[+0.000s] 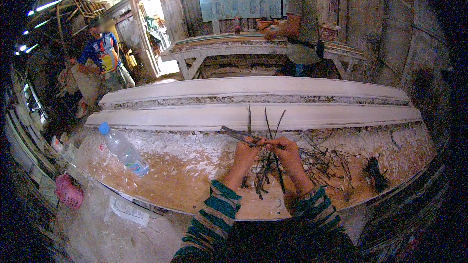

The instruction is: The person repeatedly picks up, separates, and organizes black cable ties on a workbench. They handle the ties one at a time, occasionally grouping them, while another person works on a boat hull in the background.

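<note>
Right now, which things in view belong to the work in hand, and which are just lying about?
Apparently in use:
- dark sticks in left hand
- loose dark pieces nearby
- dark bundle, probably

Just lying about:
- blue-capped bottle
- pink basket

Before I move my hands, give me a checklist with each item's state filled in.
1. Left hand closed on the dark twigs: ok.
2. Right hand holding a twig of its own: cannot tell; its fingertips meet close beside the left hand.
3. Loose twigs sorted: not ok, they lie tangled and spread on the table.
4. Bottle capped and away from both hands: ok.
5. Dark bundle apart from the right hand: ok, over at the table's right.
</note>
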Available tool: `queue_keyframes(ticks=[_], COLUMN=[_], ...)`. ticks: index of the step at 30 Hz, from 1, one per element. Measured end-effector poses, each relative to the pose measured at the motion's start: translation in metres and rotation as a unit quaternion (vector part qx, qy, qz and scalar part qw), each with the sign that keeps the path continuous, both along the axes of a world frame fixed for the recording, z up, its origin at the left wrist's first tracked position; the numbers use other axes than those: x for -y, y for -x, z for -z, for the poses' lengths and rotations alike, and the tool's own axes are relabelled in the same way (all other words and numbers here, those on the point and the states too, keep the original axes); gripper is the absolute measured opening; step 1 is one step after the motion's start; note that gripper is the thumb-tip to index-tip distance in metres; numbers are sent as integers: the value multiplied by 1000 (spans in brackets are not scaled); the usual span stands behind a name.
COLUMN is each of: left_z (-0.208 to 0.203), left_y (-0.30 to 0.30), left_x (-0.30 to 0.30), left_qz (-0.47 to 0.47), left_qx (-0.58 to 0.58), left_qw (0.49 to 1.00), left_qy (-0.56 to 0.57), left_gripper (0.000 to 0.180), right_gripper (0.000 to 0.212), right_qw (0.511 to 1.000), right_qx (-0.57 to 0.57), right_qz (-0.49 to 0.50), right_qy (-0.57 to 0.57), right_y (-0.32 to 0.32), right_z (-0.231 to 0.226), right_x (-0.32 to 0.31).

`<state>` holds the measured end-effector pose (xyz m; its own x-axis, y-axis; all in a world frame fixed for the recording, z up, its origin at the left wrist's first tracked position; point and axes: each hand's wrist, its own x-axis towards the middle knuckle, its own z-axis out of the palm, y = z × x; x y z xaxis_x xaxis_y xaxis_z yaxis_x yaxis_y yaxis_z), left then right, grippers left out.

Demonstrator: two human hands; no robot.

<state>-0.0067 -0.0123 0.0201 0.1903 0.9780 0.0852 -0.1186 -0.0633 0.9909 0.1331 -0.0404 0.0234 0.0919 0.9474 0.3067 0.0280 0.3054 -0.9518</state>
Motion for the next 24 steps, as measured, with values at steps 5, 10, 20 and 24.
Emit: queue_keyframes(ticks=[5, 10, 20, 24], left_z=[1, 4, 7, 7], left_y=[-3, -2, 2, -1], left_x=[0, 0, -2, 0], left_qz=[7, 18, 99, 62], left_qx=[16, 37, 52, 88], left_qw=[999, 998, 991, 994], left_qy=[37, 43, 74, 23], left_gripper=[16, 16, 22, 23], right_gripper=[10, 10, 8, 10], right_qw=[995, 994, 994, 994], right_qx=[79, 77, 67, 55], right_qz=[54, 80, 71, 88], right_qy=[-29, -13, -41, -24], right_y=[0, 2, -1, -1], right_z=[0, 4, 7, 7], right_x=[-1, -4, -7, -7])
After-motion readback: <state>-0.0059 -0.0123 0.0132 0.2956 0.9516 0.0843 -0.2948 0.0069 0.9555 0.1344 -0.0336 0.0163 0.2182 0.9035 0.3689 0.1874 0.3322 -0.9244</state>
